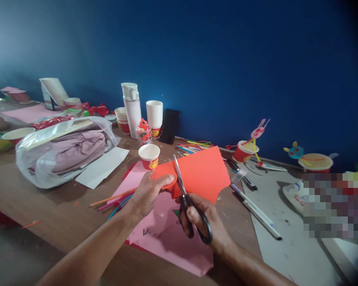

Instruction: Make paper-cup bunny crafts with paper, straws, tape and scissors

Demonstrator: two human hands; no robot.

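Observation:
My left hand [150, 188] pinches the left side of an orange-red sheet of paper [201, 171], where a rounded part is partly cut out. My right hand [205, 218] grips black-handled scissors [180, 178], with fingers through the loops. Their blades lie across the paper, just right of my left thumb. Below both hands rests pink paper [173, 246] with some dark writing on it. A red and white paper cup [149, 156] stands just beyond my left hand. Orange, pink and blue sticks [116, 198] lie beside my left wrist.
A plastic bag [62, 155] with mauve cloth sits at left. Along the wall stand a white flask [132, 113], stacked cups [154, 115] and a black phone [170, 126]. Markers [258, 214] lie at right, near a decorated cup [244, 151].

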